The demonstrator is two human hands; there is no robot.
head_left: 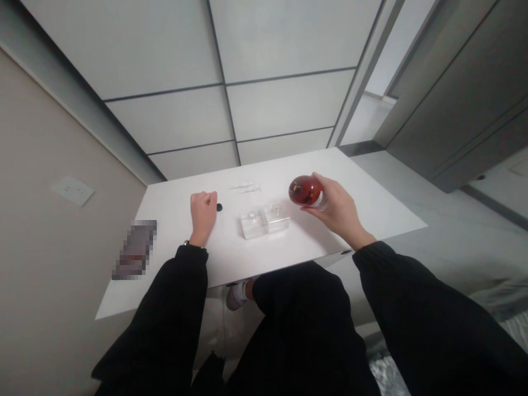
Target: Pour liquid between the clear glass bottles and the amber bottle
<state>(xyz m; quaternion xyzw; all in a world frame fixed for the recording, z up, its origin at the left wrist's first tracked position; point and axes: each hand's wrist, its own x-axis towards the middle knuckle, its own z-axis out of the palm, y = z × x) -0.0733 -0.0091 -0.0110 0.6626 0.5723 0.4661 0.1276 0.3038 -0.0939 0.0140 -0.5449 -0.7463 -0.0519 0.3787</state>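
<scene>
My right hand [338, 206] grips a reddish-brown see-through bottle [304, 191] above the right part of the white table [225, 256]. The bottle is tilted, with one rounded end towards the left. My left hand [203, 213] is closed in a fist at the table's left part, and nothing shows in it. Right beside the fist lies a small round black piece, like a cap [219, 207]. Between my hands stands a clear plastic container [266, 223] with two square compartments. Behind it lie several thin clear pieces, perhaps droppers [247, 188].
A blurred-out dark flat object [136, 250] lies at the table's left edge, near a wall with a socket [73, 190]. White panels with dark strips [289, 104] rise behind the table. My legs [297, 330] are below its front edge.
</scene>
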